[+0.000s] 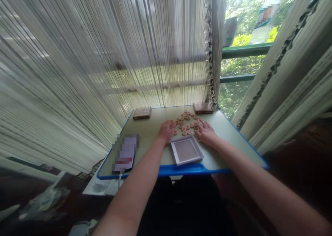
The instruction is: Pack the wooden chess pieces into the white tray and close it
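Observation:
Several small round wooden pieces (184,129) lie loosely spread on the pale table top (150,135). At their left side is my left hand (167,130), fingers bent near a few pieces; what it holds, if anything, is too small to make out. My right hand (206,132) rests at their right side with its fingers spread, the fingertips touching or very near the outer pieces. Between my forearms, close to the blue front edge, stands an open square box (187,150) with pale walls, and no pieces show inside it.
A phone (126,153) with a cable lies at the table's left. Two flat brown boxes sit at the back, one left (142,112), one right (203,107). String curtains (155,49) hang behind the table. A bottle (266,16) and a cup (230,31) stand by the window.

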Demonstrator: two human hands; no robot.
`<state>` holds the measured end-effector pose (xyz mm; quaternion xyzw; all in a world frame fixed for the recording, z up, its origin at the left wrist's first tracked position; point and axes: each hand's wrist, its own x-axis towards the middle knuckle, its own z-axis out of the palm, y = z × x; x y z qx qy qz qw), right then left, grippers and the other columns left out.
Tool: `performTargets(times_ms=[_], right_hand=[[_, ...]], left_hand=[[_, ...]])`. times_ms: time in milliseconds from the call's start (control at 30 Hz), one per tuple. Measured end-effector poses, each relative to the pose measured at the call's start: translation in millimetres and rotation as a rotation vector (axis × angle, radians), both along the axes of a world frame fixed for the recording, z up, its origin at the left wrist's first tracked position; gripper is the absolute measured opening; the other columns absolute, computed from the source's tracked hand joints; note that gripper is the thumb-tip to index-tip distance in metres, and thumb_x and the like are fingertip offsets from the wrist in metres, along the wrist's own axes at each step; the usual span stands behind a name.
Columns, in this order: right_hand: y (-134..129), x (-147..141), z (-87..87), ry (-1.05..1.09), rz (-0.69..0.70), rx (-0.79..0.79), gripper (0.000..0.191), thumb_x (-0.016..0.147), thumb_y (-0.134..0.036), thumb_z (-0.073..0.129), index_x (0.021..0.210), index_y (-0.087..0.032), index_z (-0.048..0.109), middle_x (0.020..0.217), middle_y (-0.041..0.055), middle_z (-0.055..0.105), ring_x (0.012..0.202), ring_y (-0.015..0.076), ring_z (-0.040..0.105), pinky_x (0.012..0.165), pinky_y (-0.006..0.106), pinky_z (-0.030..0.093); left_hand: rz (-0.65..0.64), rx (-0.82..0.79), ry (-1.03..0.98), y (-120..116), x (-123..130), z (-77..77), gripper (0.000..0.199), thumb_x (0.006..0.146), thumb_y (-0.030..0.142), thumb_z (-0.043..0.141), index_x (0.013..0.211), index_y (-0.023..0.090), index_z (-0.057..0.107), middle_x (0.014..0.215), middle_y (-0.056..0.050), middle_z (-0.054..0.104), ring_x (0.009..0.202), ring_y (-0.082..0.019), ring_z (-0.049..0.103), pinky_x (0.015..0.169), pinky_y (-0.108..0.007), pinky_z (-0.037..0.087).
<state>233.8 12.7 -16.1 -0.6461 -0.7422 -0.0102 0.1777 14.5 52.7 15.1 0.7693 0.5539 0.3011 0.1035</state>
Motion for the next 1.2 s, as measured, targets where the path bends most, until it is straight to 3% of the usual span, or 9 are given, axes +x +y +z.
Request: performTargets(times_ms=[100, 200, 333, 433, 733, 867, 1000, 1100, 1200], right_hand=[[24, -5, 0.6, -0.010, 0.112, -0.040, 0.049, 0.088, -0.038, 0.031, 0.129, -0.013, 0.043, 0.134, 0.0140, 0.042, 0.130, 0.0256, 0.025, 0.106, 0.040, 0.019], [35, -14, 2.1, 0.009, 0.130, -0.010, 0.048, 0.089, -0.037, 0.030, 0.126, -0.011, 0.047, 0.133, 0.0159, 0.042, 0.129, 0.0260, 0.027, 0.106, 0.039, 0.021], [35, -16, 0.9, 0.094, 0.105, 0.051, 0.045, 0.089, -0.037, 0.029, 0.122, -0.013, 0.051, 0.130, 0.0137, 0.046, 0.125, 0.0244, 0.032, 0.105, 0.040, 0.023], [32, -14, 2.7, 0.118, 0.147, 0.096, 0.042, 0.089, -0.036, 0.032, 0.116, -0.016, 0.056, 0.126, 0.0119, 0.050, 0.124, 0.0240, 0.034, 0.105, 0.042, 0.023], [19, -21, 25.7, 0.143, 0.365, 0.106, 0.031, 0.087, -0.035, 0.040, 0.092, -0.025, 0.070, 0.105, 0.0041, 0.065, 0.105, 0.0225, 0.046, 0.098, 0.039, 0.031], [19, -20, 28.2, 0.152, 0.374, 0.092, 0.031, 0.086, -0.030, 0.041, 0.090, -0.023, 0.070, 0.097, 0.0038, 0.068, 0.097, 0.0210, 0.051, 0.094, 0.037, 0.034], [23, -18, 25.4, 0.170, 0.382, 0.102, 0.028, 0.083, -0.025, 0.044, 0.090, -0.022, 0.070, 0.095, 0.0041, 0.069, 0.097, 0.0209, 0.052, 0.092, 0.036, 0.036], [23, -17, 24.2, 0.175, 0.392, 0.108, 0.027, 0.082, -0.022, 0.044, 0.090, -0.021, 0.070, 0.095, 0.0042, 0.068, 0.095, 0.0201, 0.053, 0.092, 0.035, 0.036], [25, -17, 22.2, 0.171, 0.369, 0.116, 0.028, 0.081, -0.021, 0.043, 0.093, -0.021, 0.069, 0.097, 0.0047, 0.068, 0.095, 0.0204, 0.054, 0.092, 0.035, 0.037]], left_hand=[[-0.076, -0.080, -0.080, 5, -1, -4.5, 0.035, 0.089, 0.031, 0.036, 0.116, 0.018, 0.054, 0.119, -0.007, 0.056, 0.112, -0.015, 0.049, 0.101, -0.028, 0.036], [-0.150, -0.120, -0.087, 2, -9, 0.5, 0.037, 0.087, 0.032, 0.041, 0.120, 0.018, 0.052, 0.128, -0.009, 0.049, 0.122, -0.017, 0.042, 0.105, -0.031, 0.031], [-0.312, -0.248, 0.048, -7, -20, 11.3, 0.083, 0.058, 0.042, 0.072, 0.132, 0.023, 0.040, 0.145, -0.010, 0.025, 0.134, -0.031, 0.017, 0.109, -0.045, 0.019], [-0.345, -0.301, 0.065, -11, -22, 13.7, 0.092, 0.051, 0.040, 0.076, 0.134, 0.028, 0.036, 0.147, -0.008, 0.020, 0.135, -0.031, 0.012, 0.109, -0.045, 0.017], [-0.282, -0.146, -0.038, -6, -17, 1.9, 0.067, 0.060, 0.047, 0.069, 0.120, 0.021, 0.054, 0.133, -0.010, 0.044, 0.125, -0.027, 0.038, 0.106, -0.039, 0.030], [-0.277, -0.140, -0.165, 1, -18, -4.9, 0.038, 0.074, 0.030, 0.058, 0.110, 0.019, 0.061, 0.126, -0.009, 0.051, 0.115, -0.022, 0.048, 0.098, -0.035, 0.040], [-0.191, -0.142, -0.191, 6, -17, -7.4, 0.038, 0.068, 0.011, 0.056, 0.104, 0.018, 0.063, 0.122, -0.006, 0.055, 0.112, -0.019, 0.051, 0.099, -0.033, 0.040], [-0.096, -0.123, -0.220, 8, -15, -7.8, 0.032, 0.072, 0.007, 0.050, 0.098, 0.017, 0.064, 0.114, -0.006, 0.060, 0.109, -0.017, 0.053, 0.099, -0.032, 0.039], [-0.020, -0.239, -0.348, 15, -14, -8.4, 0.029, 0.077, 0.011, 0.047, 0.103, 0.016, 0.061, 0.109, -0.007, 0.063, 0.099, -0.016, 0.059, 0.088, -0.031, 0.047]])
